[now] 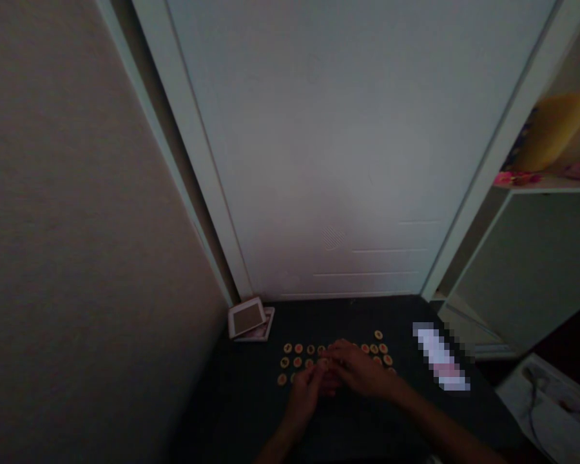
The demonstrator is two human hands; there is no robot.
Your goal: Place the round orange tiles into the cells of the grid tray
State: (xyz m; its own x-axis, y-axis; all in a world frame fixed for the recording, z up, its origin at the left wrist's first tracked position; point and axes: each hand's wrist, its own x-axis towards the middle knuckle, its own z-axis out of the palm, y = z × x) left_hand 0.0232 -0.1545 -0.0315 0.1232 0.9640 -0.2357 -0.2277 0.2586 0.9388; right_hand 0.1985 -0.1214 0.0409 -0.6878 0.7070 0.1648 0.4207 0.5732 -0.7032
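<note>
Small round wooden discs with dark or red marks, much like Chinese chess pieces, lie in rows on a dark tabletop. My left hand is over the near middle of the rows, its thumb and fingers drawn together. From the right, my right hand meets it, fingers bent and touching the left fingertips. Whatever lies between the fingertips is too dim and small to make out. Both hands cover part of the rows. One disc sits apart, behind the right end of the rows.
Two white-framed flat items are stacked at the table's back left corner. A bright, pixelated long object lies on the right. A white panel rises behind the table and a wall borders the left. Shelves stand at right.
</note>
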